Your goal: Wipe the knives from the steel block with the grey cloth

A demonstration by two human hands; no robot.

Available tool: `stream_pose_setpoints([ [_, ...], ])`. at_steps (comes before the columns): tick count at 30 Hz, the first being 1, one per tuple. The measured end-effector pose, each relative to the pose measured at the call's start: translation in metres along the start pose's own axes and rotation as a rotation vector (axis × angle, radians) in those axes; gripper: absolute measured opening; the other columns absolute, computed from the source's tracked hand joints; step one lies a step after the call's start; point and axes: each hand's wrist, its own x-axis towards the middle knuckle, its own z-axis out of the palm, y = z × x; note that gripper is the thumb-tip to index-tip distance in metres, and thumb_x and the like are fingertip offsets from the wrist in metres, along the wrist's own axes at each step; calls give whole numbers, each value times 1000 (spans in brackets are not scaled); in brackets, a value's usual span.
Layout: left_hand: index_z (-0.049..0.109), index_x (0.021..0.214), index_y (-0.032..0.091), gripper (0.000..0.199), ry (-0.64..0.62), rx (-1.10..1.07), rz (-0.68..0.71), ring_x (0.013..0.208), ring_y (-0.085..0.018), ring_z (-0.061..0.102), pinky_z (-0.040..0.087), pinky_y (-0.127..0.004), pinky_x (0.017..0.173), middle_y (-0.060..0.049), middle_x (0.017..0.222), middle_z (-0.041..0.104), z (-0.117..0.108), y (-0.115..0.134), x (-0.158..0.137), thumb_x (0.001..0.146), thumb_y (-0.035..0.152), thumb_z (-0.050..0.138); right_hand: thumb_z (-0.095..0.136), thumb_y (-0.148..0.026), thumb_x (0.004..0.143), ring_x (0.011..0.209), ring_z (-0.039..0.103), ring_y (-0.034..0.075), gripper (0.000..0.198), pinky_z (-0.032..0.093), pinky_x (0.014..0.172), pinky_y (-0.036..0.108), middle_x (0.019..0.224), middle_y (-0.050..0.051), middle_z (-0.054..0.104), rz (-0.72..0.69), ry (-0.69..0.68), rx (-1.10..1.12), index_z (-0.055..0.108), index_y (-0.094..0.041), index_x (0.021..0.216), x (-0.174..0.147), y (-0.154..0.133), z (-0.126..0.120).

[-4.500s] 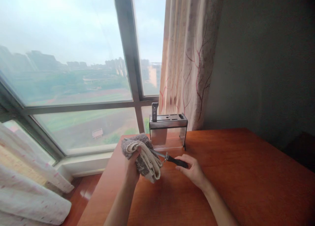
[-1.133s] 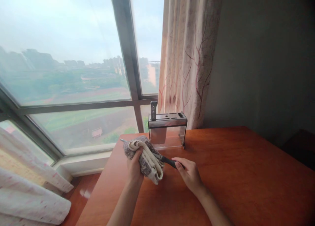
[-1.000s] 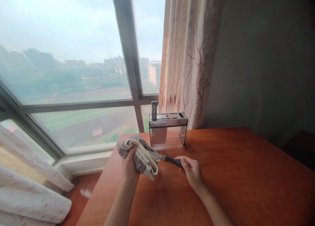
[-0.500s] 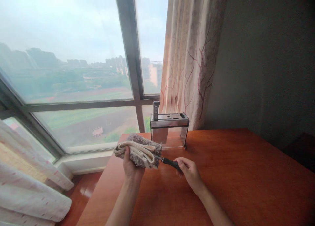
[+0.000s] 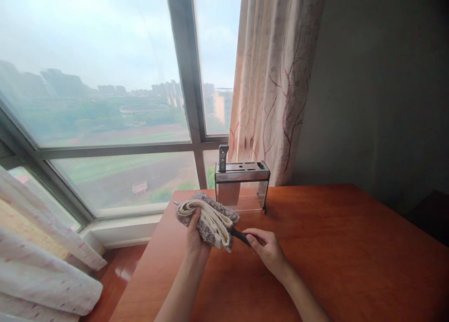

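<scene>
In my left hand (image 5: 198, 240) is a folded cloth (image 5: 206, 221), cream on one side and fluffy grey-brown on the other, with my thumb pressed over its folds. The cloth is wrapped around the shaft of a sharpening steel (image 5: 240, 237), whose black handle my right hand (image 5: 267, 249) grips. A short grey tip sticks out past the cloth's left side; the rest of the shaft is hidden. Just behind the cloth stands a knife block (image 5: 242, 176) with a slotted metal top and clear sides. One knife (image 5: 223, 158) is upright in its left end, dark handle showing.
The reddish-brown wooden table (image 5: 333, 247) has its left edge beside my left forearm. Past that edge are the window sill (image 5: 122, 235) and a pale curtain (image 5: 45, 266). A patterned curtain (image 5: 273, 79) hangs behind the knife block, with a dark wall (image 5: 372, 102) to the right.
The cloth has slid right and slightly down along the shaft toward the handle. A grey tip now shows at the cloth's left side. My right hand has shifted slightly left.
</scene>
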Motion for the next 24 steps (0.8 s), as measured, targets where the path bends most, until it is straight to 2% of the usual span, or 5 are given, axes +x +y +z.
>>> stream_pose_setpoints([
  [6, 67, 96, 18, 19, 44, -130, 172, 74, -16, 70, 56, -29, 75, -1, 80, 74, -7, 42, 16, 88, 21, 50, 57, -44, 85, 52, 55, 14, 32, 41, 51, 23, 61, 2, 64, 16, 64, 31, 74, -17, 90, 2, -4, -10],
  [10, 66, 104, 18, 26, 43, -145, 179, 74, -17, 69, 55, -31, 79, -1, 78, 74, -10, 54, 19, 91, 25, 45, 52, -48, 88, 45, 46, 10, 39, 34, 43, 21, 50, -1, 55, 119, 187, 229, 73, -16, 87, 5, -4, -18],
  [16, 66, 105, 18, 23, 12, -78, 118, 75, -18, 70, 55, -32, 80, -3, 83, 74, -8, 41, 13, 88, 26, 52, 55, -50, 85, 42, 41, 7, 40, 27, 38, 18, 47, -2, 52, 245, 298, 502, 72, -14, 82, 7, -3, -20],
  [20, 68, 93, 16, 16, -28, -13, 32, 73, -19, 70, 56, -32, 78, -4, 83, 74, -4, 26, 3, 85, 25, 58, 54, -49, 87, 45, 44, 8, 39, 31, 41, 18, 50, -1, 54, 218, 225, 504, 71, -15, 86, 4, -9, -13],
  [24, 67, 93, 15, 17, -56, 40, -57, 72, -20, 70, 58, -31, 72, -5, 84, 74, -1, 3, -7, 84, 28, 60, 53, -49, 88, 49, 49, 9, 38, 38, 46, 19, 56, 0, 59, 170, 106, 395, 71, -16, 89, 1, -10, -1],
])
